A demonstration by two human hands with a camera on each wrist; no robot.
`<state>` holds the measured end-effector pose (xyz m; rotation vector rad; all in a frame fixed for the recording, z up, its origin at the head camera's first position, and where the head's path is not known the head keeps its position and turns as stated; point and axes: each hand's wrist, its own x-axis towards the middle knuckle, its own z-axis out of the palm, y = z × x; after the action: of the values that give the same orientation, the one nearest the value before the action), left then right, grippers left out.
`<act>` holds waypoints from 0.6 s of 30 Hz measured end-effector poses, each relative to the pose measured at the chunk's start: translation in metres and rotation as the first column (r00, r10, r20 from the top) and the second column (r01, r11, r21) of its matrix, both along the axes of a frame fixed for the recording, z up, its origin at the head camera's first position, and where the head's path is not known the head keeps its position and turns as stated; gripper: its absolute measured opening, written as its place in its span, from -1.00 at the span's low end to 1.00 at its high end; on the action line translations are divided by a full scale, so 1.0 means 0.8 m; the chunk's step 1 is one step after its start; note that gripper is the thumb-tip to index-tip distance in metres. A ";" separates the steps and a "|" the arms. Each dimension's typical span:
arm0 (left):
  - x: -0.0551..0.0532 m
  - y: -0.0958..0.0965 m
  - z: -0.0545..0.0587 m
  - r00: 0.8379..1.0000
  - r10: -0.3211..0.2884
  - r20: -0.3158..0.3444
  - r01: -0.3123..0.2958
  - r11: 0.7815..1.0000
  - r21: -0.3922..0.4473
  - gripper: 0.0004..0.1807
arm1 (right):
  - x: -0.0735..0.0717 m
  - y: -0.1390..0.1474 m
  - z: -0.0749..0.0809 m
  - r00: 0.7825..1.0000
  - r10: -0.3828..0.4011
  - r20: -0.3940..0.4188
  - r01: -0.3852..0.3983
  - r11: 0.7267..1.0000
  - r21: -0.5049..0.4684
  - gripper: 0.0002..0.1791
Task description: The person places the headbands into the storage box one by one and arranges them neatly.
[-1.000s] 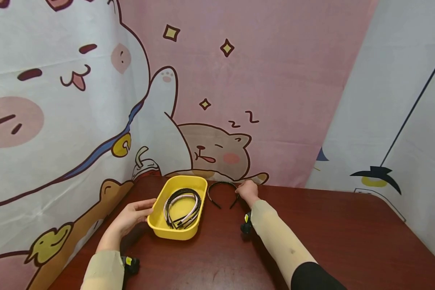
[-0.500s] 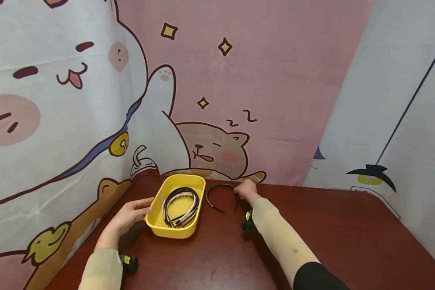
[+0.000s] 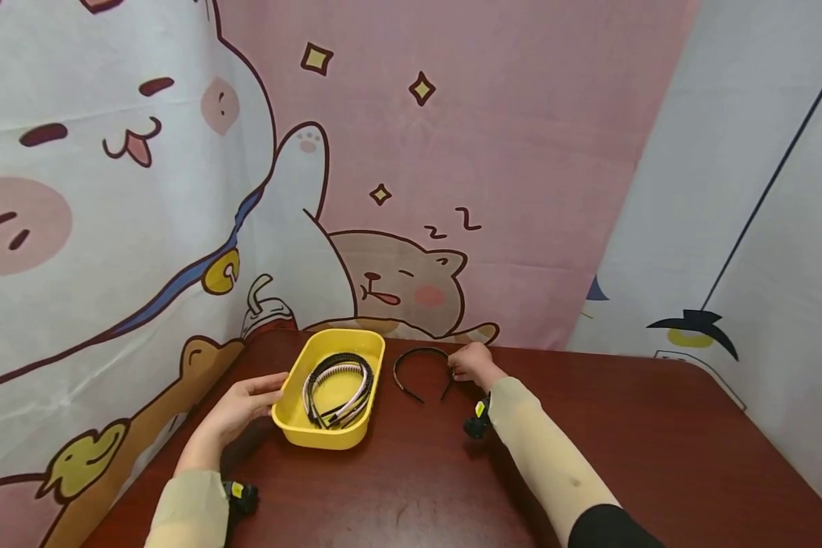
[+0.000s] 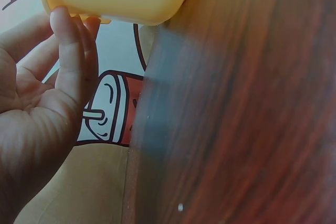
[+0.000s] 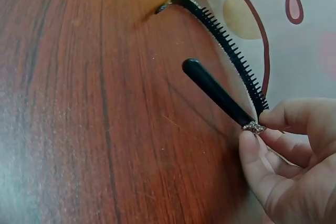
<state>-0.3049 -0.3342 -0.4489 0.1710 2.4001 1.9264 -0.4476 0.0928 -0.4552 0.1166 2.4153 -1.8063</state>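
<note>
A yellow plastic basket stands on the table, with several black and pale pink headbands lying in it. At its left side, my left hand holds the rim with the fingertips; the left wrist view shows bent fingers against the outer wall. Right of the basket is a black toothed headband with glittery trim. My right hand pinches it near one end between thumb and fingers, clearest in the right wrist view, where the headband arches away and its smooth end tip points out.
The dark red-brown table extends toward me and to the right. A printed cartoon cloth hangs behind it and along its left side. The basket stands near the back edge.
The black headband has turned slightly in my right hand, and its ends have shifted. The right hand has moved a little to the right. My left hand stays at the basket.
</note>
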 end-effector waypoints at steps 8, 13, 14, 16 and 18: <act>0.000 0.000 0.003 1.000 0.001 -0.005 -0.001 1.000 0.000 -0.41 | 0.002 0.011 0.005 0.993 0.076 0.090 -0.068 0.994 -0.088 -0.96; 0.000 -0.001 0.000 1.000 -0.002 0.001 0.002 1.000 0.002 -0.42 | 0.001 0.017 0.002 0.986 0.117 0.120 -0.108 0.991 -0.083 -0.88; 0.000 -0.001 0.000 1.000 -0.001 0.001 0.001 1.000 0.001 -0.42 | 0.001 0.018 0.001 0.984 0.128 0.120 -0.119 0.990 -0.081 -0.83; 0.000 -0.001 -0.001 1.000 0.001 0.000 -0.001 1.000 0.002 -0.42 | 0.002 0.020 0.000 0.982 0.140 0.125 -0.131 0.988 -0.078 -0.76; 0.001 -0.001 -0.002 1.000 0.002 -0.001 -0.002 1.000 0.000 -0.42 | 0.002 0.022 -0.001 0.981 0.143 0.131 -0.134 0.988 -0.078 -0.70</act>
<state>-0.3043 -0.3350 -0.4501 0.1695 2.4011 1.9278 -0.4458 0.1107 -0.4559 0.0608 2.2085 -1.7571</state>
